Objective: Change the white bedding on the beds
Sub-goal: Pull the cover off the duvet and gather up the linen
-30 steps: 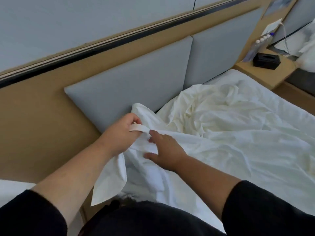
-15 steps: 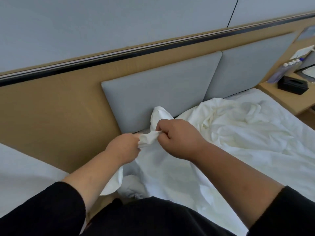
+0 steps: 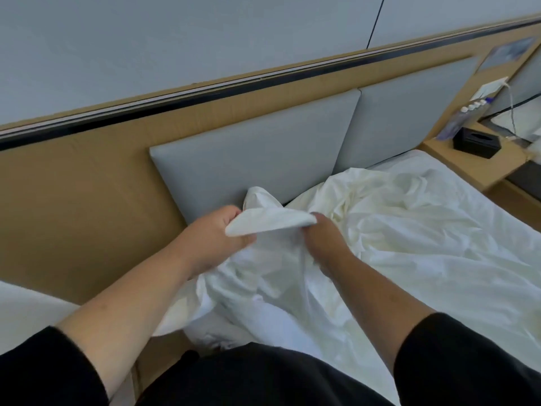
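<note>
white sheet (image 3: 395,230) is all crumpled and bunched up over the bed (image 3: 474,183), right by the grey headboard (image 3: 263,159). left hand (image 3: 210,238) and right hand (image 3: 325,241) each have a grip clamped on a folded edge of it, stretched between them.

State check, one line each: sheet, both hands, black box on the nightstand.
white sheet: crumpled across the bed, one corner lifted near the headboard
left hand: grip on the lifted corner's left end
right hand: grip on the corner's right end, fingers hidden by fabric
black box: upright on the nightstand, slot on top
</note>
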A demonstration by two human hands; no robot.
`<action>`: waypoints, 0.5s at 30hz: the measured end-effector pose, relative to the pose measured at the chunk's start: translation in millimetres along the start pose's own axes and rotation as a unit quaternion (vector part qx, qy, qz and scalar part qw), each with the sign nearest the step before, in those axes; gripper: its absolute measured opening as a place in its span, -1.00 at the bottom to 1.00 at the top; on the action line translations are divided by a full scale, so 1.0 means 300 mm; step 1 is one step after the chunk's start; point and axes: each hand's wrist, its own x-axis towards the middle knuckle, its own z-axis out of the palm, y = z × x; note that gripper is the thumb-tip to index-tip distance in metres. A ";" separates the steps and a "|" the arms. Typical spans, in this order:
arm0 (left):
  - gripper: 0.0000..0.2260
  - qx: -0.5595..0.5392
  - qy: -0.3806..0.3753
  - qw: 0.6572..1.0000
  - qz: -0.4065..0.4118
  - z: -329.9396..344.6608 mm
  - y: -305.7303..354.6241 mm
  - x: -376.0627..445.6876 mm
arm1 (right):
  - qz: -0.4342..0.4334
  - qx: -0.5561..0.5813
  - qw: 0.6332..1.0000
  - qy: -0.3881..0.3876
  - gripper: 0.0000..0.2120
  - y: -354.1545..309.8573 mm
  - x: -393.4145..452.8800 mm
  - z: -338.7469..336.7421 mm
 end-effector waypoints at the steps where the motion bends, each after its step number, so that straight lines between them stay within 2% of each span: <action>1: -0.81 0.129 -0.033 0.991 -0.006 -0.003 -0.026 0.012 | -0.005 0.024 1.000 0.018 -0.78 -0.026 0.003 -0.020; 3: -0.78 0.317 -0.062 0.946 -0.038 0.011 -0.078 0.032 | -0.045 0.011 0.999 0.013 -0.81 -0.080 -0.013 -0.049; 5: -0.89 0.375 -0.039 0.924 -0.057 0.040 -0.121 0.053 | -0.106 -0.089 0.989 -0.052 -0.80 -0.123 -0.062 -0.058; 6: -0.89 0.378 -0.012 0.924 -0.053 0.049 -0.133 0.066 | -0.125 -0.147 0.977 -0.095 -0.70 -0.132 -0.095 -0.051; 8: -0.83 0.328 0.046 0.943 -0.040 0.050 -0.154 0.095 | -0.122 -0.271 0.942 -0.157 -0.44 -0.097 -0.140 -0.016; 9: -0.82 0.278 0.067 0.958 -0.030 0.045 -0.155 0.105 | -0.108 -0.327 0.923 -0.174 -0.42 -0.056 -0.148 0.009; 11: -0.82 0.187 0.079 0.979 0.011 0.047 -0.117 0.100 | -0.078 -0.388 0.903 -0.165 -0.62 0.051 -0.122 0.055; 13: -0.82 0.077 0.057 0.995 0.039 0.060 -0.069 0.070 | -0.039 -0.374 0.918 -0.126 -0.74 0.119 -0.084 0.068; 15: -0.70 -0.027 -0.008 0.999 0.029 0.063 -0.022 0.036 | -0.023 -0.306 0.947 -0.099 -0.71 0.135 -0.040 0.046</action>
